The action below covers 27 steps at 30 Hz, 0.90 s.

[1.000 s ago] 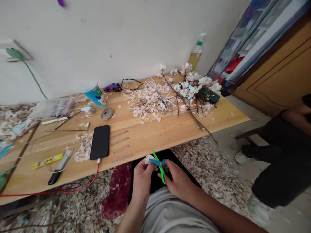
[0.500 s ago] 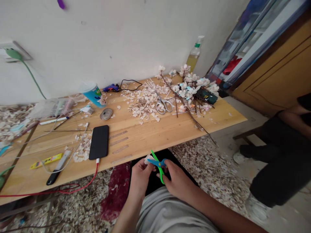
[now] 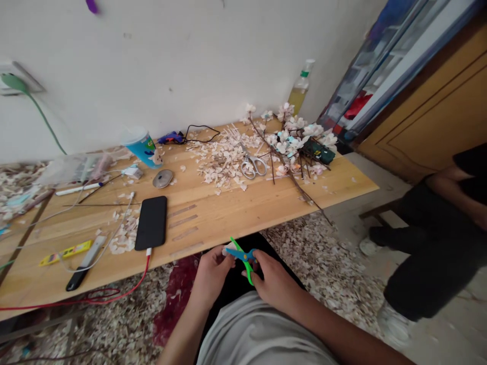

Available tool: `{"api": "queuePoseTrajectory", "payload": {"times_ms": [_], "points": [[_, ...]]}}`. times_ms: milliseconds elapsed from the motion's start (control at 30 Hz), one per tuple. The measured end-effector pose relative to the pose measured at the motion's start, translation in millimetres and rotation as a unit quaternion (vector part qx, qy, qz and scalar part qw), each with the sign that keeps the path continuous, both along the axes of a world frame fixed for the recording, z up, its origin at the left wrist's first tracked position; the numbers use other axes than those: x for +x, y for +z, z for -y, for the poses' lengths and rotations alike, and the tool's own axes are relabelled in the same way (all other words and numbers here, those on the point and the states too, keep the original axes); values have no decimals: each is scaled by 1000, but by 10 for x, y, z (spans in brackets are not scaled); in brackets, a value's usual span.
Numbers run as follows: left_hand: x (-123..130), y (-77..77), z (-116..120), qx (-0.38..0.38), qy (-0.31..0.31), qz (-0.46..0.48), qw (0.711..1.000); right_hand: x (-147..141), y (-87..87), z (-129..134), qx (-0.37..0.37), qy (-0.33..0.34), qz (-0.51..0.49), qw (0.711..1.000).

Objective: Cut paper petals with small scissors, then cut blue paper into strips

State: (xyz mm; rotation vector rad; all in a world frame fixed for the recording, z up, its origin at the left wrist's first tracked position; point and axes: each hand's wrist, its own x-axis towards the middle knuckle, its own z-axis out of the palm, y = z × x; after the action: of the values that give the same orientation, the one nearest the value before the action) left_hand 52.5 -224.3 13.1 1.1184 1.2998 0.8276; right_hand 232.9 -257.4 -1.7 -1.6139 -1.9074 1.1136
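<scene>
My right hand (image 3: 268,276) grips a pair of blue and green scissors (image 3: 243,256) by the handles, with the blades spread apart. In my left hand (image 3: 213,271) a small pale petal-like piece (image 3: 229,247) is pinched between thumb and fingers, right at the scissor blades. Fingers and blades partly cover the piece. Both hands are close together above my lap, just off the front edge of the wooden table (image 3: 228,213).
Grey-handled scissors (image 3: 254,166) lie by a heap of pale scraps (image 3: 222,159). Branches with white blossoms (image 3: 292,137) stretch over the right end. A phone (image 3: 151,223), a utility knife (image 3: 85,263) and a blue cup (image 3: 142,147) stand left. A seated person (image 3: 437,238) is at right.
The whole view has shifted slightly, so the table items appear a little further left. My hands keep the same grips, with the scissor blades still spread at the pale piece.
</scene>
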Motion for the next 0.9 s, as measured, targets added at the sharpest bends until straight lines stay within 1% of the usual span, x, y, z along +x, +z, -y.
{"api": "queuePoseTrajectory", "payload": {"times_ms": [100,167,233,300,400,567,733,800,900], "points": [[-2,58,-20,-19,-14,27,999,16,-1,-11,7,3,5,1000],[8,85,-13,-40,-5,57,998,18,-3,-15,11,3,6,1000],[33,84,16,-51,26,86,995,13,1,-16,9,3,2,1000],[70,57,54,-46,63,104,992,4,12,-16,6,2,-3,1000],[119,20,97,-42,86,114,989,-4,39,-24,5,0,2,1000],[90,48,81,-48,71,107,991,16,58,-45,12,12,28,999],[14,55,44,-15,13,68,997,24,48,-61,13,16,33,999],[16,39,49,-3,12,58,998,22,45,-66,11,17,39,999],[36,9,70,6,31,55,998,20,38,-66,8,19,47,999]]}}
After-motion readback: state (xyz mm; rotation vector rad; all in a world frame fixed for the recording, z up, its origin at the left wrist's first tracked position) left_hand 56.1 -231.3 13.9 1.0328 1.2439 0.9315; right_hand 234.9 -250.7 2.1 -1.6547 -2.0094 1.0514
